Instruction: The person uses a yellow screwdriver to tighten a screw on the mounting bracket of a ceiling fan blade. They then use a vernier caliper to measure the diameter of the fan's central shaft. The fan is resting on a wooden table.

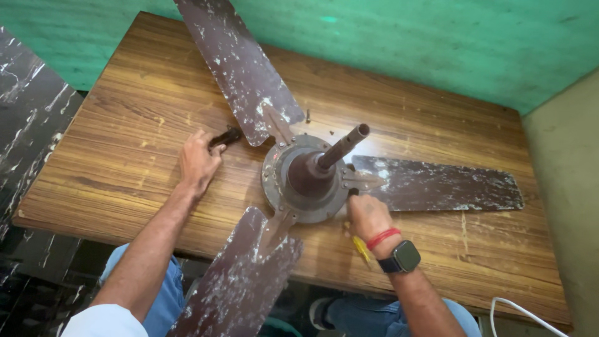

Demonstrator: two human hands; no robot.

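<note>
Nearest the camera, the person's knees in blue trousers show below the front edge of the wooden tabletop (pixel 125 156), with a white cable (pixel 530 315) at the lower right. A brown ceiling fan (pixel 306 178) with worn, paint-flecked blades lies on the tabletop, its motor housing near the middle and its rod pointing up and to the right. The right hand (pixel 367 215), wearing a dark watch and red thread at the wrist, is closed around a yellow-handled screwdriver (pixel 360 248) just in front of the fan's housing, by the right blade's bracket. The left hand (pixel 198 161) rests left of the fan, fingers curled on a small dark tool (pixel 226 136) beside the far blade. A small screw (pixel 307 115) lies just behind the fan's housing. Beyond the fan rises a green wall (pixel 437 43); dark marbled panelling (pixel 25 118) stands to the fan's left.
</note>
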